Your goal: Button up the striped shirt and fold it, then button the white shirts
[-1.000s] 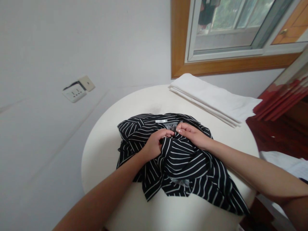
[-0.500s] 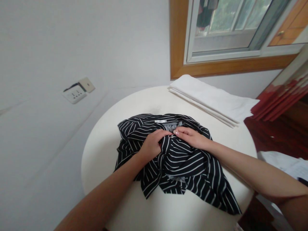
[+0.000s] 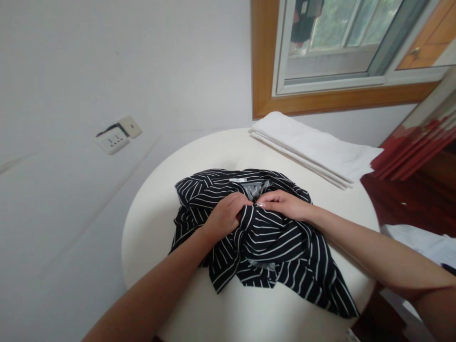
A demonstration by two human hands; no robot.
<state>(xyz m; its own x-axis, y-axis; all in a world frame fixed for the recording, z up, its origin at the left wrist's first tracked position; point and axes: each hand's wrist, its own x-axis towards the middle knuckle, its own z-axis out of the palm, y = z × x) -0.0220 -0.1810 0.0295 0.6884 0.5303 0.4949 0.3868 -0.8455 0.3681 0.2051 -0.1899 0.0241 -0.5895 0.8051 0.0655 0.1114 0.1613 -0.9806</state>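
The left hand [image 3: 224, 216] and the right hand [image 3: 283, 205] are both grasping the shirt [image 3: 274, 240], black with white stripes, their fingertips almost meeting at its front opening. The left fingers are curled into the cloth, the thumb partly hidden; the right fingers pinch the edge just beside them, some nails showing bright. Whether a button sits between the fingertips I cannot tell. The shirt lies right under the fingers, rumpled, its collar just beyond them with a small white label [image 3: 238, 180] on the inside, and its hem spread out on the near side of them, one striped part trailing toward the near right. All of it rests on a round white table [image 3: 146, 223], which reaches out around the fingers on every side. Farther off from the fingers, beyond and to the right, a folded white cloth [image 3: 309, 142] lies in layers by the table's far edge. Past that, above the fingers' level, is a window [image 3: 331, 61] with a wooden frame [image 3: 263, 61]. Well to the left of the fingers a socket [image 3: 113, 140] is set in the pale wall [image 3: 71, 71], and far to the right hangs a red and cream curtain [image 3: 413, 147].
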